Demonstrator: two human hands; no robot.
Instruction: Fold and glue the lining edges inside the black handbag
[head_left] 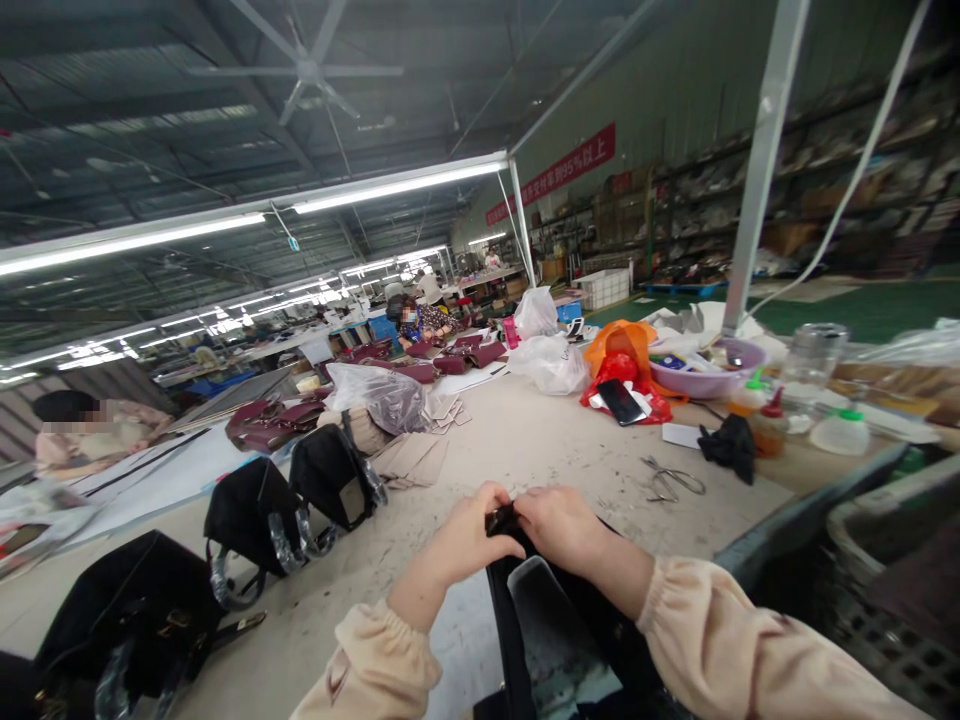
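While co-workers are sitting at distant benches, a person's left hand (469,545) and right hand (562,525) are pinching together the top edge of a black bag (555,630), which is lying directly beneath both hands at the near table (525,440) edge. Scissors (670,482) are resting just beyond the right hand; finished black handbags (285,505) are standing leftward.

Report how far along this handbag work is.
Looks done: three black handbags stand at the left of the table. In hand: both hands, left and right, pinch the top edge of another black bag. Left: maroon bags lie farther back.
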